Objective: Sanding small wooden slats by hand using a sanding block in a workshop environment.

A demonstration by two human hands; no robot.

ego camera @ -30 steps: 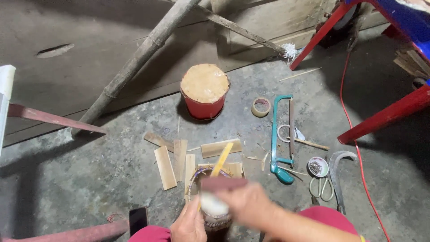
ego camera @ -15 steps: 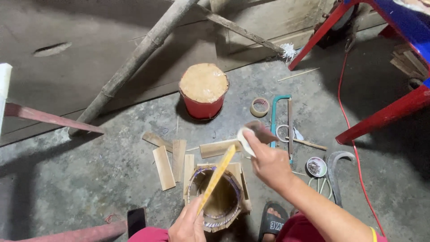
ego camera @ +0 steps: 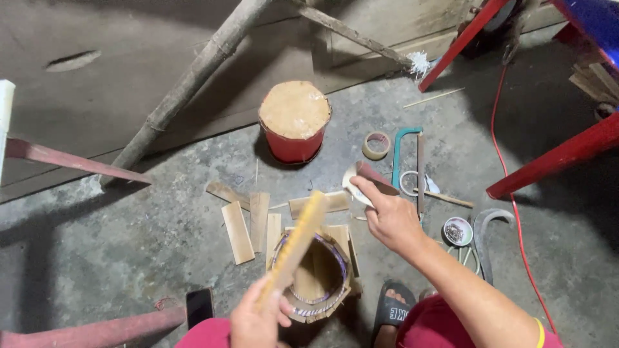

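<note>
Head view: left hand [ego camera: 256, 322] grips flat bamboo strip [ego camera: 293, 248], angled up over small round basket [ego camera: 314, 277] on concrete floor [ego camera: 129, 258]. Right hand [ego camera: 390, 216] pinches pale curved piece [ego camera: 361, 183] beside green hacksaw [ego camera: 403, 154]. Loose bamboo slats [ego camera: 248, 222] left of basket. Red bucket [ego camera: 294, 122] and tape roll [ego camera: 376, 145] beyond.

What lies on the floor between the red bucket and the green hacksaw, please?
In the head view, a roll of tape lies between the red bucket and the green hacksaw.
</note>
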